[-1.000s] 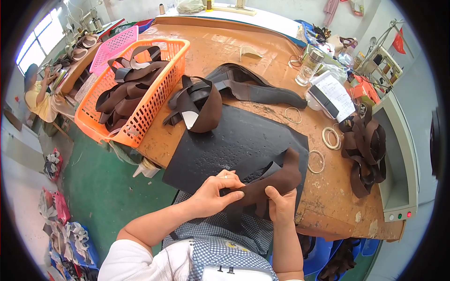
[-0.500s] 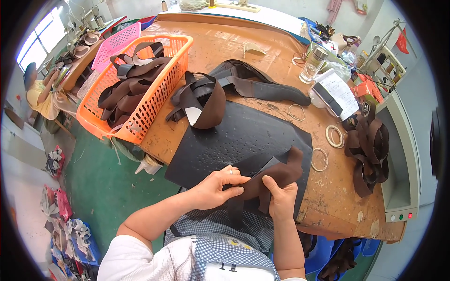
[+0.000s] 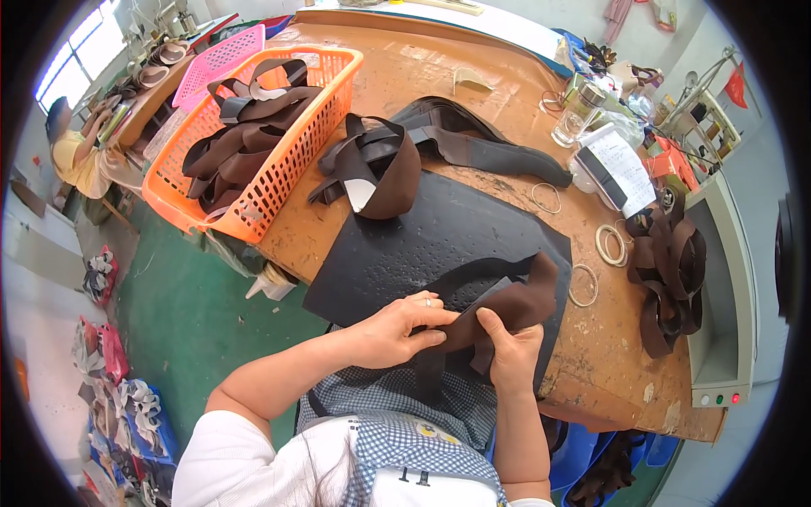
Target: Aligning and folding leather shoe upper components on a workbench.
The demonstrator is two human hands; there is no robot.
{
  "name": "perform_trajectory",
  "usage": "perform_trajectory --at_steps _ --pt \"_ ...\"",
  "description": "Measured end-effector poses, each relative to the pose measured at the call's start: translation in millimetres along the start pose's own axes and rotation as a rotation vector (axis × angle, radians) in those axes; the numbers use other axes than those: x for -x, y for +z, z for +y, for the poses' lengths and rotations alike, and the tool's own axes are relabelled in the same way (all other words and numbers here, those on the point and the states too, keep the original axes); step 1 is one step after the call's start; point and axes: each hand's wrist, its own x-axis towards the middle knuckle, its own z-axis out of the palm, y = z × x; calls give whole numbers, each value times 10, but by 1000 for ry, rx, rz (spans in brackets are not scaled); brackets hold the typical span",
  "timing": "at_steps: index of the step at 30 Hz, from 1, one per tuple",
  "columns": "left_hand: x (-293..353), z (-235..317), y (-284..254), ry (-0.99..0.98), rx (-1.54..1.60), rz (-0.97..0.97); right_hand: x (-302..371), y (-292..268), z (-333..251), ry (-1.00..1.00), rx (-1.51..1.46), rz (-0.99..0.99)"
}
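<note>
A brown fabric strip (image 3: 512, 308) with a darker backing is held in both hands over the near edge of a black mat (image 3: 372, 245). My left hand (image 3: 397, 330) pinches the strip's left part between thumb and fingers. Closed round its middle, my right hand (image 3: 512, 345) presses a thumb on top. One end of the strip sticks up past the right hand, and a dark length hangs toward my apron. Beyond the mat's far edge lie a looped brown strip (image 3: 397, 173) with a pale patch and a bundle of dark strips (image 3: 490, 156).
An orange basket (image 3: 291, 169) of brown strips stands at the left. Rubber bands (image 3: 610, 245), a glass jar (image 3: 578, 116) and a paper sheet (image 3: 621, 173) lie to the right, near a pile of brown strips (image 3: 667, 270) and a grey machine housing (image 3: 733, 313). A person (image 3: 72, 152) sits at far left.
The view has shifted slightly. Both hands keep their hold on the strip, and more of a dark band now shows arched over the mat behind it.
</note>
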Motion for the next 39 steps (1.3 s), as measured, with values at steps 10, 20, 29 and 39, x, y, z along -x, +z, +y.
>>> perform_trajectory --at_steps 10,20,29,39 --pt "42 218 264 98 -210 476 149 204 69 -75 31 61" --pt "38 182 243 11 -42 431 122 69 -58 100 -264 69" --pt "58 125 255 62 -75 429 111 -9 -3 107 -281 89" --pt "50 298 246 -24 -232 398 332 190 153 28 -209 50"
